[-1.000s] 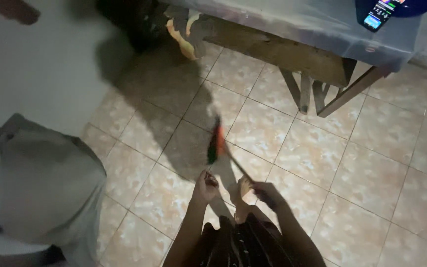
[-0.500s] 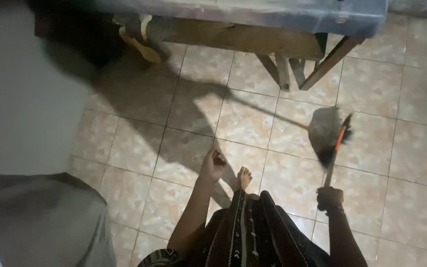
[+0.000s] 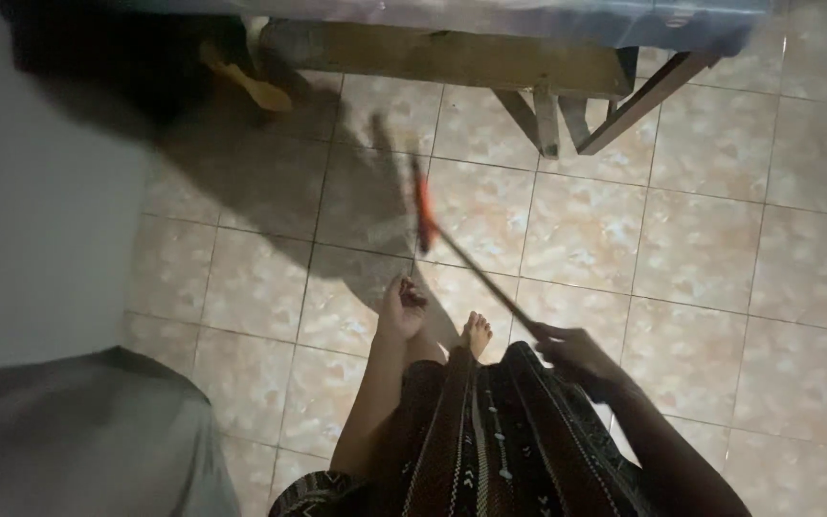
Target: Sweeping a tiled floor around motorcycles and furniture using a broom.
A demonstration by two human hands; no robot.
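— So, where's the broom?
— Centre frame, its stick clenched in the right grip; left grip pinches something small. Open tiled floor at right; desk edge along top.

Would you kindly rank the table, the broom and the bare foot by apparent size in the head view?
1. Table, though cut off by the frame.
2. Broom, in the right hand.
3. Foot.

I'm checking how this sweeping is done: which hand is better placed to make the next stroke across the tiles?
Probably the right hand: it grips the broom by its thin handle, head out over the tiled floor. The left hand is off the handle, closed around something small and dark.
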